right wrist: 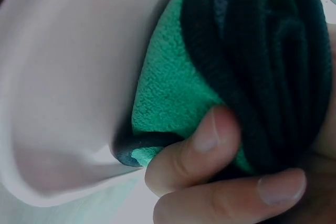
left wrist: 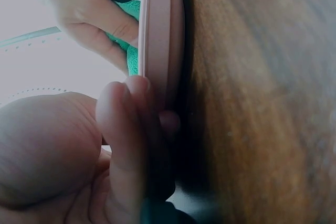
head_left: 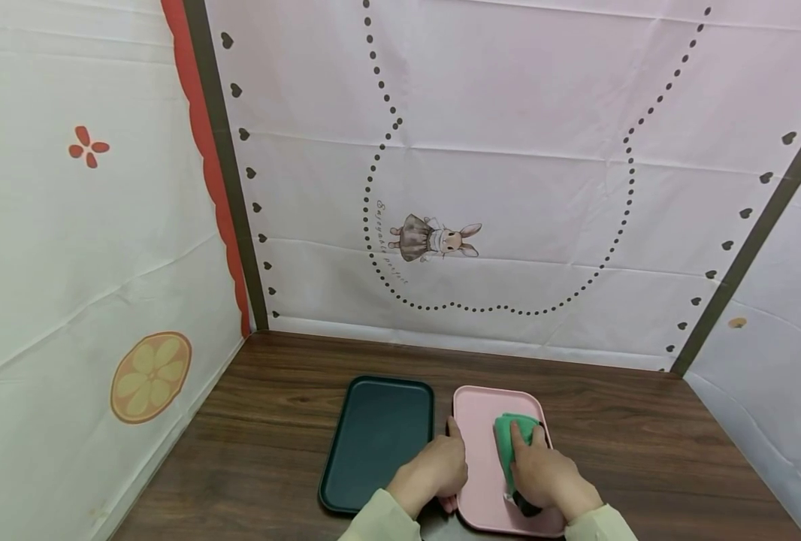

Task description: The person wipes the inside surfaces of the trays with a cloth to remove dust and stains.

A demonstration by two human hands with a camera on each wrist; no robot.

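Note:
In the head view my right hand grips a folded green cloth with a dark border, over the right half of a pink tray. The right wrist view shows fingers curled against the bunched green towelling, the cloth's dark folded edges above them, and its lower corner against the tray's inner wall. My left hand holds the pink tray at its left edge. Up close in the left wrist view, fingertips lie at the rim, with another fingertip lower on its side.
A dark green tray lies left of the pink one, close beside the left hand. Both rest on a brown wood-grain table. Printed white cloth walls enclose the table at the back and both sides.

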